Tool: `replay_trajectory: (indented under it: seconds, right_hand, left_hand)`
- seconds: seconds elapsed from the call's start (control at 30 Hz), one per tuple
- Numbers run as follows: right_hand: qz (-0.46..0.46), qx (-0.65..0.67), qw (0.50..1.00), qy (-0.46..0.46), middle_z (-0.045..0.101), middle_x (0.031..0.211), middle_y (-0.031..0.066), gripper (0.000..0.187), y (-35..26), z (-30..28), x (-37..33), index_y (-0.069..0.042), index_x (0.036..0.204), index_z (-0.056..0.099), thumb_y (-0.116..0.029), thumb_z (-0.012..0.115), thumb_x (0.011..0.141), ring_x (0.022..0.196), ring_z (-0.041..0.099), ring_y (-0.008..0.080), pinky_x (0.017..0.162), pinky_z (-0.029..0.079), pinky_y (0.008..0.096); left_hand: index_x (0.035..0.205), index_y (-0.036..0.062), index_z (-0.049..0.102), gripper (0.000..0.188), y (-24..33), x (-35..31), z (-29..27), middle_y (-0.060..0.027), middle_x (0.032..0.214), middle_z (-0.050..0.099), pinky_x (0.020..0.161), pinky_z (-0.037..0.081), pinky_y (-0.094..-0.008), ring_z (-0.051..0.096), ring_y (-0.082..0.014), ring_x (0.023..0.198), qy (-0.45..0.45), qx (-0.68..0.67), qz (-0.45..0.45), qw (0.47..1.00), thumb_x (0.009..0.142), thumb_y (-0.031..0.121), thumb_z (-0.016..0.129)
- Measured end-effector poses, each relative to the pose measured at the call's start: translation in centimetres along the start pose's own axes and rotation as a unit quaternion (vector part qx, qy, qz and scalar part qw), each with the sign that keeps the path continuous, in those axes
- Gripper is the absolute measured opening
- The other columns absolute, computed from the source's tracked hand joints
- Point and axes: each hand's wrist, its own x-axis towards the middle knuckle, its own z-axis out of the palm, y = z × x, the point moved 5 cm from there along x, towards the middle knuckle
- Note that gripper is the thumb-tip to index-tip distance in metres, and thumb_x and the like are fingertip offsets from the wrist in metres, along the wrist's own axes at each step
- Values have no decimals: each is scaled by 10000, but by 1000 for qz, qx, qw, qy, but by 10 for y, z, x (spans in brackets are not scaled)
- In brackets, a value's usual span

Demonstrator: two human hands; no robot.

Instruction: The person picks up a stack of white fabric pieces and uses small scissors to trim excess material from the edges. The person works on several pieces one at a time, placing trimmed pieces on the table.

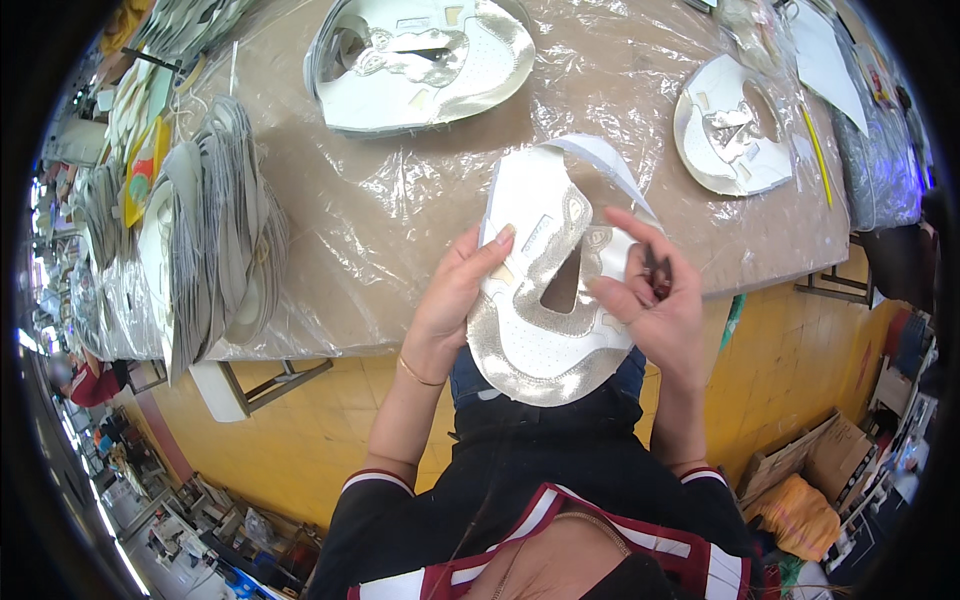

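A white shoe upper (545, 352) with shiny pale-gold overlays is held up in front of me, its toe end toward my body. My left hand (452, 290) pinches its left side, thumb on top and fingers underneath. Over the right side is my right hand (668, 315), thumb tip by the upper's throat opening and index finger stretched toward the collar strip. A small dark tool (657, 276), reddish in part, sits in the curled fingers of that hand; its exact kind is mostly hidden.
Clear plastic film covers the brown table (375, 240). A pile of similar uppers (430, 105) lies at the far middle, another upper (735, 140) at right beside a yellow stick (816, 155). Bundled grey-white pieces (215, 230) overhang the left edge. Cardboard boxes (838, 455) stand on the yellow floor.
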Motion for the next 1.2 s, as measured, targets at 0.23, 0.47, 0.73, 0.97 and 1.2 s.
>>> replay_trajectory:
  seconds: [0.23,0.47,0.73,0.97,1.2]
  right_hand:
    - [-85,-149,976,-137,531,750,-38,102,-7,13,5,30,874,637,-67,668,872,669,431,29,581,342,193]
    - [-15,124,990,-59,553,745,-15,100,10,0,-2,-15,889,585,-106,593,928,667,445,38,591,353,202]
    - [-212,326,921,-8,514,898,0,659,-14,-100,-8,6,1241,509,-578,425,947,651,378,46,599,297,185]
    - [-176,-116,977,21,532,1000,73,719,-64,-106,-26,16,1358,458,-526,526,890,683,441,85,601,334,226]
    - [-138,-289,932,-171,532,976,87,402,-64,-34,-24,-40,1155,662,-120,721,766,722,487,148,629,398,253]
  left_hand:
    - [1229,-8,527,321,-4,-2,2,-68,1108,642,794,525,-255,627,-93,934,3,11,65,998,978,192,531]
    - [1157,-49,562,418,9,-4,4,-84,1058,651,785,512,-247,625,-106,907,-18,78,96,992,851,190,715]
    - [1038,58,652,375,55,-64,63,-108,900,615,703,501,-350,630,-270,824,-172,575,368,710,672,-6,704]
    - [911,20,700,273,44,-94,85,-27,925,553,630,451,-315,573,-180,831,-168,640,642,387,647,87,703]
    - [938,181,736,319,39,-96,84,-2,903,390,650,474,-317,467,-165,858,-135,690,633,325,631,119,795]
